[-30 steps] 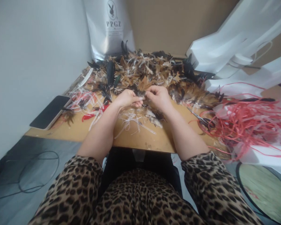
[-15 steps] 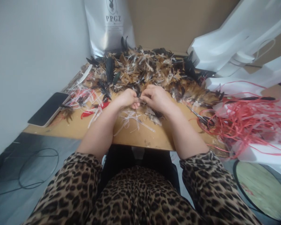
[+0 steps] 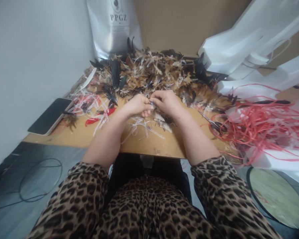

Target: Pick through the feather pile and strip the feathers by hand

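Observation:
My left hand (image 3: 139, 105) is closed, its thumb and forefinger pinching a small dark-and-pale feather (image 3: 151, 103). From the other side my right hand (image 3: 165, 102) pinches the same feather, fingertips almost touching those of the left. The fingers partly cover it, so its full shape is hidden. Under and just right of the hands lie loose pale and brown feathers (image 3: 163, 125). White strips of ribbon (image 3: 140, 127) are scattered on the wooden table (image 3: 149, 146) in front of them. Behind the hands spreads a large heap of brown and black feathers (image 3: 151, 71).
A phone (image 3: 49, 116) lies at the table's left edge by red and white scraps (image 3: 88, 103). Scissors (image 3: 211, 121) sit right, beside tangled red ribbon (image 3: 261, 127). A silver bag (image 3: 114, 33) stands behind; white bags (image 3: 229, 49) lean at the right. A round green disc (image 3: 276, 197) is below.
Both hands stay together at nearly the same spot, the fingers shifting slightly. More of the small feather shows between the fingertips. The whole view has shifted a little.

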The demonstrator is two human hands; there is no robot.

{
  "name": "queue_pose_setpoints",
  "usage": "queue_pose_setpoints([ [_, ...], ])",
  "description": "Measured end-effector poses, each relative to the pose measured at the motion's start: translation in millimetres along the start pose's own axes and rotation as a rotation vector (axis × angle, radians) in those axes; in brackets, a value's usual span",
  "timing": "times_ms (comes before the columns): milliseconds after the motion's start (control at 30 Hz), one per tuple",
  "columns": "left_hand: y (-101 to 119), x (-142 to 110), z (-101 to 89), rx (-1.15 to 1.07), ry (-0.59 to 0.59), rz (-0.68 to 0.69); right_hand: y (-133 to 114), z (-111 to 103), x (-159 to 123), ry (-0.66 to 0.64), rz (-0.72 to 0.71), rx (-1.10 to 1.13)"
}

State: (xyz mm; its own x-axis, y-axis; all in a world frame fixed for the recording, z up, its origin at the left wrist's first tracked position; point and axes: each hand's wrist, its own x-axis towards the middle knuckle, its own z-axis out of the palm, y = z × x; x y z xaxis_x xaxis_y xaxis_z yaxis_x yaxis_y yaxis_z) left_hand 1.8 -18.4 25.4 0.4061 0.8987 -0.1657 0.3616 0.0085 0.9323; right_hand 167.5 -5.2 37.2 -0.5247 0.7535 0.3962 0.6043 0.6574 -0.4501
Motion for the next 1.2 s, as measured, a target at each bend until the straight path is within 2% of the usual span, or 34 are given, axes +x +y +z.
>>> queue_pose_setpoints([
  [167,-0.8,2.5,3.2,0.030,0.024,0.025,1.5,-1.3,-1.4,0.021,0.076,-0.011],
  [300,-1.1,2.8,5.1,0.085,-0.009,0.015,4.1,-5.5,-0.2,0.007,-0.022,0.060],
  [367,-0.2,1.7,6.8,0.089,-0.048,0.019,6.9,-9.8,1.3,-0.015,-0.085,0.142],
  [433,2.6,-0.6,9.5,0.056,-0.103,0.043,11.7,-14.3,2.3,-0.067,-0.087,0.275],
  [567,10.8,-5.9,14.9,-0.065,-0.148,0.112,25.7,-14.4,1.0,-0.205,0.107,0.654],
  [633,12.5,-5.9,15.2,-0.142,-0.099,0.128,31.7,-8.1,-0.1,-0.155,0.222,0.803],
  [700,11.3,-3.2,13.3,-0.240,-0.004,0.142,35.0,0.2,0.3,-0.043,0.266,0.868],
  [833,4.0,5.5,7.0,-0.400,0.250,0.128,31.7,11.9,4.7,0.038,0.253,0.769],
  [933,-0.9,10.9,4.5,-0.474,0.368,0.124,22.7,14.5,6.2,0.092,0.237,0.579],
  [1067,-5.4,15.7,4.5,-0.416,0.434,0.088,8.0,16.7,2.8,0.139,0.108,0.241],
  [1200,-8.8,16.8,4.5,-0.162,0.425,0.026,-5.2,16.2,-1.4,0.078,-0.024,-0.101],
])
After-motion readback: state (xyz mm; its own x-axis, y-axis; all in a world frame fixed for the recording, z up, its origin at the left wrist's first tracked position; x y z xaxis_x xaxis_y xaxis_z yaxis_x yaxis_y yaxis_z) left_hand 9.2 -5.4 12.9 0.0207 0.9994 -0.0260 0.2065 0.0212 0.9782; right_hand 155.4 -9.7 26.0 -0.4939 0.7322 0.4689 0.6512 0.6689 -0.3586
